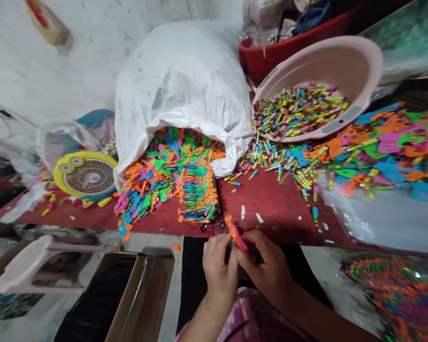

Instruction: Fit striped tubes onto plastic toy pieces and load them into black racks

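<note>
Since the sack [185, 71] gapes nearward, seemingly for easy reach, its shapes [146, 178] spill out nearby, while the left hand [219, 268] and right hand [271, 266] pinch an orange-pink piece [237, 235].

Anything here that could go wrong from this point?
The held pieces, between the left hand and right hand at the table's front edge, might drop if the grip slips. Loose pieces lying at that edge could be knocked off. The tilted basin might spill more sticks if bumped.
</note>
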Tool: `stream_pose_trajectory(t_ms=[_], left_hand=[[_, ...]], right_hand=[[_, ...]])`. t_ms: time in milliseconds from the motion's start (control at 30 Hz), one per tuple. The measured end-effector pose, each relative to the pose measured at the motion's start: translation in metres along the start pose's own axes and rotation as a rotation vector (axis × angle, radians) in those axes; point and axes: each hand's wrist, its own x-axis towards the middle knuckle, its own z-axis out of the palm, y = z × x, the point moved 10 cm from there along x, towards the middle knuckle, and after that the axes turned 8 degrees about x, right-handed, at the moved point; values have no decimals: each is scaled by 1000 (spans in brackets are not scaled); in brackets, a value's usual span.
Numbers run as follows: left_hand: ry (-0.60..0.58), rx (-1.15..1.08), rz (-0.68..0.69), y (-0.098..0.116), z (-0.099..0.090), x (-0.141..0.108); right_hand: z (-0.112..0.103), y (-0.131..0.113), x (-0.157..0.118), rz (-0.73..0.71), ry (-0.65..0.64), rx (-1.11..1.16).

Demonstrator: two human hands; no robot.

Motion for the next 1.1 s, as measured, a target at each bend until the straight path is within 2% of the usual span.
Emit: stream_pose_trajectory(t_ms=[133, 300, 467, 533, 667, 733, 900, 1000, 1100], left_hand=[[-70, -159, -19, -19, -3, 0], [-292, -341, 66, -16, 14, 3], [-310, -359, 41, -23, 17, 9], [-262, -329, 21, -28, 11, 11], [-78, -239, -111, -48, -13, 11], [22, -207, -150, -55, -26, 9], [264, -145, -141, -54, -64, 8], [383, -62, -67, -44, -88, 14], [448, 23, 10, -35, -105, 26]], right_hand=[[11, 10, 3, 22, -216, 107], [16, 29, 14, 43, -438, 187], [22, 33, 23, 16, -419, 305], [25, 36, 27, 14, -406, 300], [9, 57, 46, 64, -170, 71], [7, 60, 55, 40, -108, -30], [21, 56, 66, -79, -146, -102], [29, 55, 65, -114, -189, -121], [37, 52, 61, -156, -259, -142]])
